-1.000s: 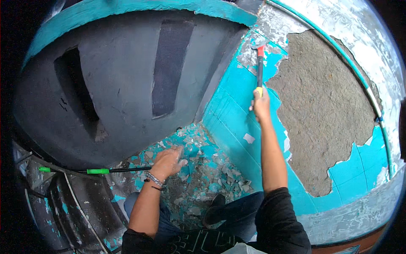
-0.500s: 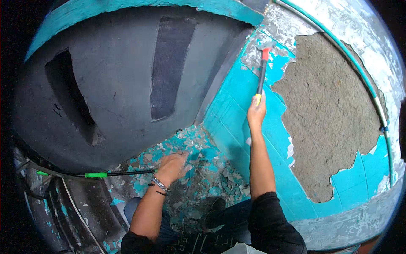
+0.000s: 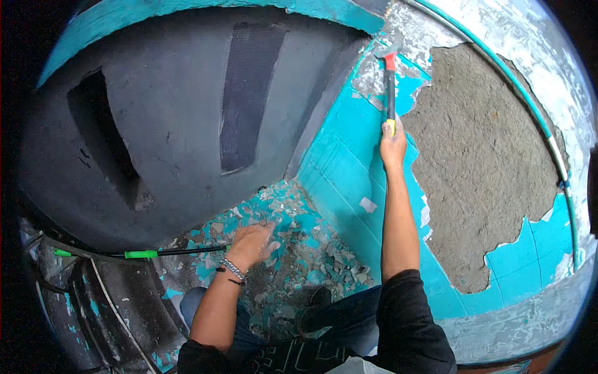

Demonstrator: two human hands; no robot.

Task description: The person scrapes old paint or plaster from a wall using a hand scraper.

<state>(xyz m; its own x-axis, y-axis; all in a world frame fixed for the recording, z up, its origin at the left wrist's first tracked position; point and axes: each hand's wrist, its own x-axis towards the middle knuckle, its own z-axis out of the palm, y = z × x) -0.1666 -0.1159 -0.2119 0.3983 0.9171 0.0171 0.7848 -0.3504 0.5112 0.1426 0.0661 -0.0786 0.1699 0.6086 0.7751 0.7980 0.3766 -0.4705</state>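
Note:
My right hand (image 3: 393, 146) grips the yellow end of a long-handled scraper (image 3: 390, 87). Its dark shaft points up the turquoise wall (image 3: 339, 168), and the red head with its blade lies against a patch of stripped grey and white surface (image 3: 371, 76) near the upper corner. My left hand (image 3: 252, 244) hangs over the debris with thumb and fingers apart, holding nothing that I can see. Beneath it, turquoise and grey paint chips (image 3: 330, 255) cover the floor. A pale flake (image 3: 367, 204) shows against the turquoise wall left of my right forearm.
A large patch of bare rough plaster (image 3: 486, 168) lies right of my right arm, with a turquoise and white hose (image 3: 523, 93) curving past it. The dark grey wall (image 3: 180, 124) has a slot and a mesh panel. A black pole with green sleeves (image 3: 142, 254) runs toward my left wrist.
My right hand and the scraper have moved up and slightly right, bringing the red head higher on the stripped patch. The pale flake is now more exposed. My left hand has barely moved.

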